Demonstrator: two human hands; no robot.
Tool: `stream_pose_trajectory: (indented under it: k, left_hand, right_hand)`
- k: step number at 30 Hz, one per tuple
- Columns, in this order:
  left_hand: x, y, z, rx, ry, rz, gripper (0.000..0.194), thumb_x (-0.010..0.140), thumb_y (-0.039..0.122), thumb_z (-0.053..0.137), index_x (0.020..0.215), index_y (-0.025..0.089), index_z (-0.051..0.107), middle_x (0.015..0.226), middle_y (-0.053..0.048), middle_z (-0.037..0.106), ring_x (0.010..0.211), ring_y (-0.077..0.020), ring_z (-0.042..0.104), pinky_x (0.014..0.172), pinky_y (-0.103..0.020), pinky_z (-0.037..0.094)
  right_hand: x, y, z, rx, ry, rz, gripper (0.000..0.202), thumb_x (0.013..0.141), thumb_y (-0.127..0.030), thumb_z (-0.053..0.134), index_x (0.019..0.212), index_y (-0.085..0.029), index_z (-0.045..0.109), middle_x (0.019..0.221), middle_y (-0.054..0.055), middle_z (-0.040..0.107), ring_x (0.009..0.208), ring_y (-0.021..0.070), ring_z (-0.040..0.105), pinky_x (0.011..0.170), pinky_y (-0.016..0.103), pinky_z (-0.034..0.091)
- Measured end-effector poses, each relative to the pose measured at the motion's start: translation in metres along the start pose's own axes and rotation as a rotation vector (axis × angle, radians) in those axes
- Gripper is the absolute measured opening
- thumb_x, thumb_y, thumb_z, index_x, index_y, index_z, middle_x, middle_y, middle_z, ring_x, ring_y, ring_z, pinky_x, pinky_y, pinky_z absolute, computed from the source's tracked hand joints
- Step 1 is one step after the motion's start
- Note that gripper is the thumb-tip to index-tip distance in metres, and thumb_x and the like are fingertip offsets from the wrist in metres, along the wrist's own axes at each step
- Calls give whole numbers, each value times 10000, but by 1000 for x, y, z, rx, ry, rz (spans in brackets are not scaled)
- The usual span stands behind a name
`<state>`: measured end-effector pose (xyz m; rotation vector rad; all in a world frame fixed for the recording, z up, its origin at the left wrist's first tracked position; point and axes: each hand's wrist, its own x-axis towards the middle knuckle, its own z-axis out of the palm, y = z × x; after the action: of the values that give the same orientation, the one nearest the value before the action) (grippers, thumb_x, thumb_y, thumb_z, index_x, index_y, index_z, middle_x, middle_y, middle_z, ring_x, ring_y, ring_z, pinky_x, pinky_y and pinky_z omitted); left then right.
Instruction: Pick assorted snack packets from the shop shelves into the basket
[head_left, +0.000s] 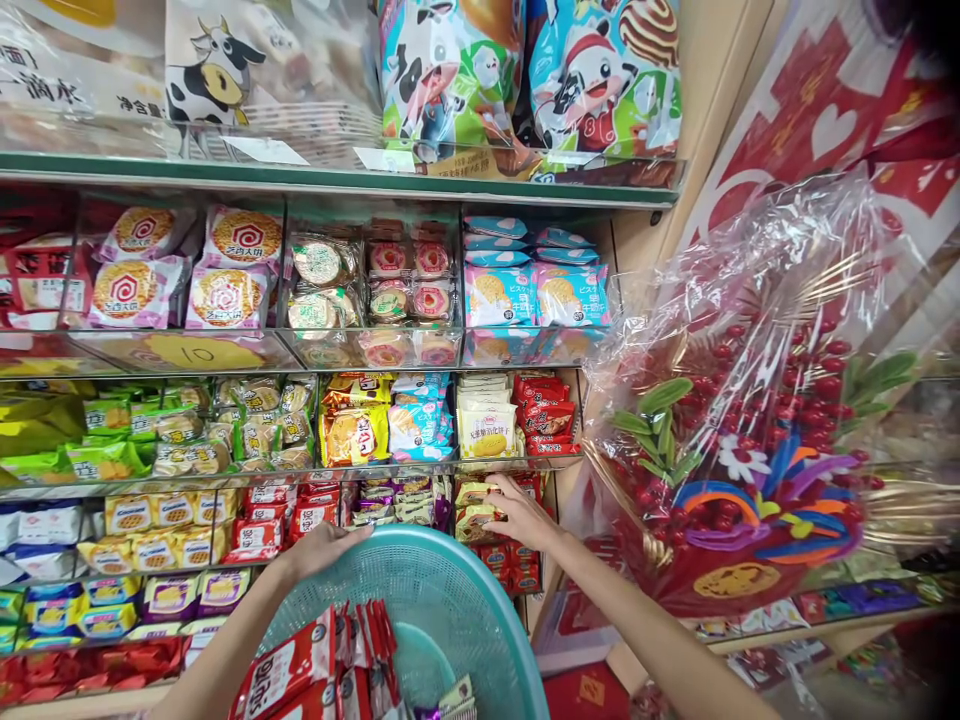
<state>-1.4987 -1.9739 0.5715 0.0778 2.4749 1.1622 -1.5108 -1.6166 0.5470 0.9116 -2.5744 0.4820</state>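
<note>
My left hand [326, 548] is closed on the far left rim of a teal plastic basket [480, 570]. Inside the basket lie several red-and-white snack packets [292, 660], piled to the left, and a small pale-green packet [459, 698] near the bottom of the view. My right hand [529, 515] reaches past the basket into a shelf compartment of small yellow packets [472, 522]. Its fingers are apart and bent over the packets' right side; nothing is visibly held. Whether the fingertips touch a packet I cannot tell.
Clear-fronted shelf compartments hold wrapped biscuits, such as blue packets [536, 290] and red ones [545, 415]. Large snack bags [607, 90] stand on the top shelf [337, 172]. A plastic-wrapped bundle of red berries [757, 390] and decorations juts out at right, beside my right forearm.
</note>
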Motion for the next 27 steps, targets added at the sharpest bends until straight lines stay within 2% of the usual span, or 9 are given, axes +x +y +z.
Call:
stream_pose_trajectory:
  k: [6, 13, 19, 23, 27]
  left_hand:
    - [-1, 5, 2, 15, -2, 25, 582, 591, 723, 481, 582, 170, 664, 543, -33, 633, 531, -171, 571, 594, -259, 435]
    - [-1, 6, 1, -29, -32, -1, 581, 584, 703, 514, 639, 151, 684, 605, -51, 672, 575, -192, 607, 635, -281, 457]
    - [-4, 12, -1, 6, -25, -17, 601, 578, 707, 519, 678, 143, 700, 600, -49, 672, 603, -199, 612, 667, -285, 457]
    - [-3, 12, -2, 6, -44, -19, 611, 604, 712, 486, 744, 161, 709, 668, -45, 691, 667, -199, 624, 689, -269, 452]
    - [2, 9, -1, 35, -35, -4, 624, 594, 724, 477, 700, 151, 700, 633, -45, 679, 637, -196, 617, 650, -262, 445]
  right_hand:
    - [-10, -3, 5, -36, 60, -18, 218, 774, -291, 577, 975, -213, 546, 1212, 76, 405, 1112, 188, 444, 888, 321, 432]
    - [-21, -4, 11, -90, 170, -8, 210, 796, -252, 542, 1002, -216, 549, 1216, 92, 400, 1162, 219, 406, 943, 376, 411]
    - [-28, -8, 9, -159, 198, -57, 242, 794, -171, 511, 1029, -211, 545, 1219, 100, 403, 1187, 235, 376, 957, 397, 399]
    - [-34, -10, 8, -191, 225, -58, 248, 810, -163, 469, 1041, -208, 546, 1213, 110, 399, 1161, 239, 398, 960, 416, 393]
    - [-38, -13, 8, -211, 245, -42, 241, 807, -161, 469, 1028, -200, 559, 1191, 116, 406, 1146, 240, 407, 953, 409, 405]
